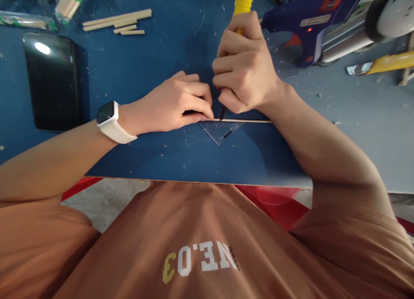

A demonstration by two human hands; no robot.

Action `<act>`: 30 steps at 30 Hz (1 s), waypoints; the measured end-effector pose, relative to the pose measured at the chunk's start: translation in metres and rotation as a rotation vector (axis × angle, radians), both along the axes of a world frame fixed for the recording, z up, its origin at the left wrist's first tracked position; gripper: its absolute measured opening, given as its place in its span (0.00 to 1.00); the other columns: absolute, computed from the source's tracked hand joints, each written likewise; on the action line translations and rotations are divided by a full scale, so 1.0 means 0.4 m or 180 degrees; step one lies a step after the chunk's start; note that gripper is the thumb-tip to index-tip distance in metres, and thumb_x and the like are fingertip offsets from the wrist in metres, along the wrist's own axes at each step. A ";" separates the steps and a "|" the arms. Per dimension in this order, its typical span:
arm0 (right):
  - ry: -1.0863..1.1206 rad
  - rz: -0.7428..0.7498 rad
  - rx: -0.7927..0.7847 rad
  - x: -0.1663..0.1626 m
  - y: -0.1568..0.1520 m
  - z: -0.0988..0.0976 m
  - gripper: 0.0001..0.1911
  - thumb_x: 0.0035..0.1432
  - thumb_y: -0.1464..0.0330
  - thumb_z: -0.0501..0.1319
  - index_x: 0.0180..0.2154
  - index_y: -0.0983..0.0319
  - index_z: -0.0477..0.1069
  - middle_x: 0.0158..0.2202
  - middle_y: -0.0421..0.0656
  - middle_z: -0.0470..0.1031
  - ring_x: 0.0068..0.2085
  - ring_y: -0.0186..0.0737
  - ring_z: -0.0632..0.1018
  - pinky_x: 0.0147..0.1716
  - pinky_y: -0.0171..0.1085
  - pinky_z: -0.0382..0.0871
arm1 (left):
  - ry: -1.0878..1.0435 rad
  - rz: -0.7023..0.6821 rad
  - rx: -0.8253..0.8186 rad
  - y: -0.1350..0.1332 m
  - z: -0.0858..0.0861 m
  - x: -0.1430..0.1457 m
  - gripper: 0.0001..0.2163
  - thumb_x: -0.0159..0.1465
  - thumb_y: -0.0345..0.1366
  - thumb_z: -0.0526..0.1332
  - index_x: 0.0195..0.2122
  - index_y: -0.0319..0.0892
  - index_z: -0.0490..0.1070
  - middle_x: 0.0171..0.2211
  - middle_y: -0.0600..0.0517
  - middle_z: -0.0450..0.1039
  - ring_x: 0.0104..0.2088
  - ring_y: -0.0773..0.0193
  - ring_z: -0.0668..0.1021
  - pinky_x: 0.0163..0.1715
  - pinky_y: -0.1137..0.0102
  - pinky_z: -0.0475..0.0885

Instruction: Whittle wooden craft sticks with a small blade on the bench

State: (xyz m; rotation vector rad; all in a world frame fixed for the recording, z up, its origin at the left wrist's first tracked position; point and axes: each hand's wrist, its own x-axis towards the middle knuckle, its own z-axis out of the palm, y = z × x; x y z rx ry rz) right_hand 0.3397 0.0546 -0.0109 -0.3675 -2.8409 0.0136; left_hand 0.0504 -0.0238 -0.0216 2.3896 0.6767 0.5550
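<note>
My right hand (244,68) is wrapped in a fist round the yellow handle of a utility knife (243,2). The knife stands nearly upright, its dark blade tip down at a thin wooden stick (247,120). Curled fingers of my left hand (184,101) hold the stick's left end against the table, just left of the blade. A clear triangular ruler (219,134) lies flat along the near side of the stick. My right forearm hides the stick's right end.
Short wooden sticks (117,20) lie at the back left, near bagged sticks (68,4). A black phone (51,81) rests at left. A blue glue gun (299,25) with a red light and a second yellow knife (384,65) are at right. The table's edge (194,181) is near my body.
</note>
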 end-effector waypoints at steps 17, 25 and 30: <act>0.0254 0.0186 0.0565 0.002 -0.010 0.002 0.19 0.79 0.73 0.54 0.33 0.54 0.70 0.34 0.41 0.75 0.50 0.50 0.79 0.63 0.66 0.84 | 0.0134 -0.0035 -0.0009 0.006 0.018 -0.004 0.17 0.92 0.53 0.63 0.58 0.64 0.95 0.52 0.50 0.95 0.55 0.46 0.91 0.64 0.45 0.82; 0.0021 -0.0026 0.0215 -0.012 -0.016 0.009 0.16 0.74 0.69 0.58 0.30 0.54 0.62 0.33 0.41 0.70 0.51 0.53 0.79 0.65 0.70 0.83 | 0.0106 -0.0010 0.0111 0.003 0.010 -0.004 0.16 0.92 0.53 0.64 0.58 0.63 0.95 0.51 0.49 0.95 0.56 0.45 0.92 0.64 0.44 0.83; -0.0060 -0.0030 0.0082 -0.012 -0.018 0.013 0.17 0.76 0.70 0.56 0.30 0.54 0.62 0.34 0.42 0.73 0.55 0.55 0.80 0.68 0.70 0.81 | 0.0038 0.0030 -0.0009 0.002 0.011 -0.004 0.15 0.91 0.52 0.66 0.58 0.63 0.95 0.53 0.49 0.96 0.57 0.44 0.92 0.65 0.44 0.82</act>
